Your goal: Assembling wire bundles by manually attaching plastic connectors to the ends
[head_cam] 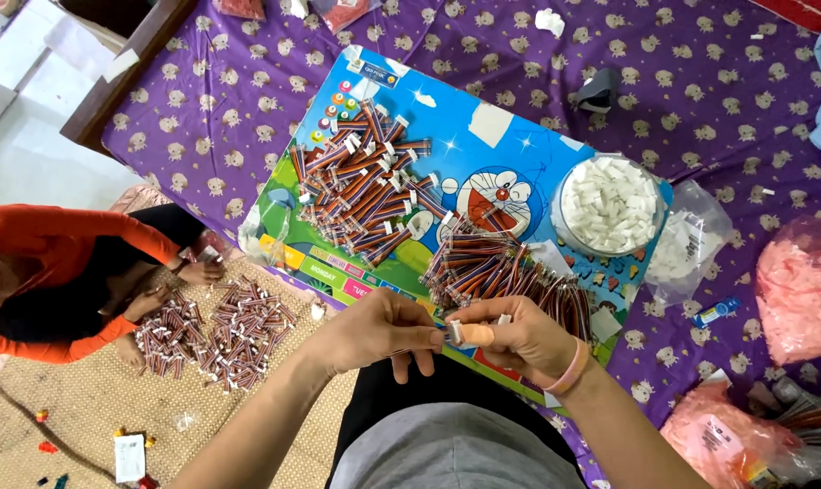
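1. Bare hands, two of them, met close to the body: the left hand (379, 333) and the right hand (510, 337) pinched one small white connector (454, 333) between their fingertips, fingers curled tight on it.
2. One pink band (569, 369) circled the right wrist.
3. Beyond lay one cartoon-printed board (483, 149) carrying two heaps of striped wire bundles (361, 186), too many to count.
4. One round clear bowl (610, 206) of white pieces sat on the board's right end.
5. One other person in an orange sleeve (57, 240) sorted a third heap on a woven mat (76, 407).
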